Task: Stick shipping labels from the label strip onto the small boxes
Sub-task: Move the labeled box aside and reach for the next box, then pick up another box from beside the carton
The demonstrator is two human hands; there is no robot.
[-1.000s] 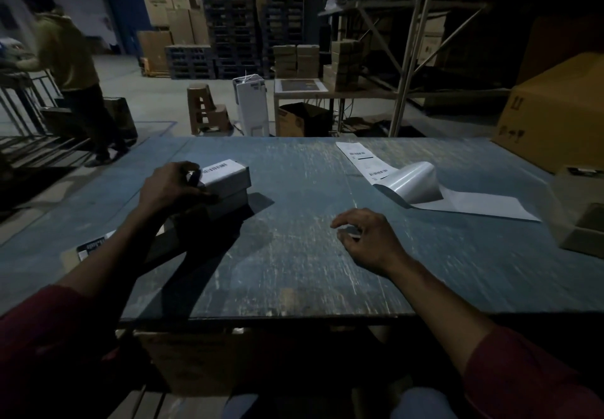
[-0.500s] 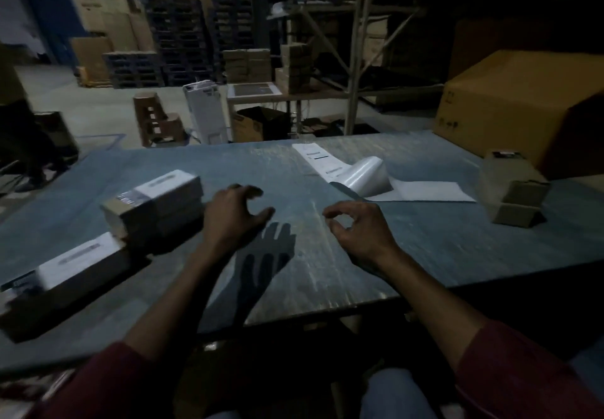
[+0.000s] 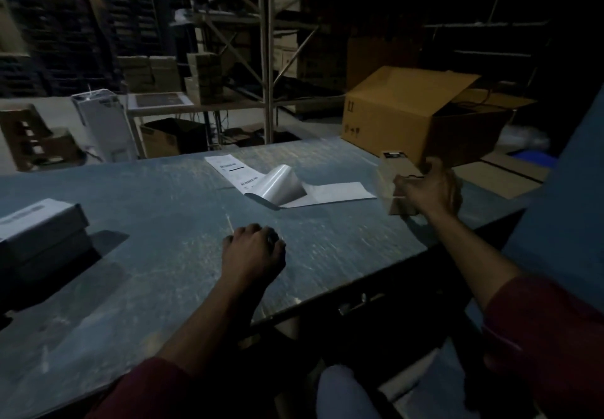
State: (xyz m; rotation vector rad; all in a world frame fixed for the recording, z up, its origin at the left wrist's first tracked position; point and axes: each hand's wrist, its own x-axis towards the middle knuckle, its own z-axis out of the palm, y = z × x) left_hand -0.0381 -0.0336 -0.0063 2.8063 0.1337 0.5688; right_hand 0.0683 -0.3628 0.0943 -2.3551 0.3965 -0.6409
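My right hand (image 3: 429,190) grips a small brown cardboard box (image 3: 394,175) at the table's right edge; the box is blurred and has a dark tag on its top end. My left hand (image 3: 253,252) rests on the table with its fingers curled under, holding nothing. The white label strip (image 3: 277,182) lies flat beyond my left hand, with its middle curled up. At the far left sits a small box with a white label on top (image 3: 36,219), stacked on another box.
The worn blue table (image 3: 163,271) fills the middle. A large open cardboard carton (image 3: 402,115) stands past its far right corner. Metal racking, stacked boxes and pallets fill the dark background.
My left hand let go of the labelled box and came to rest mid-table. My right hand reached right and took hold of the small brown box. The view swung right.
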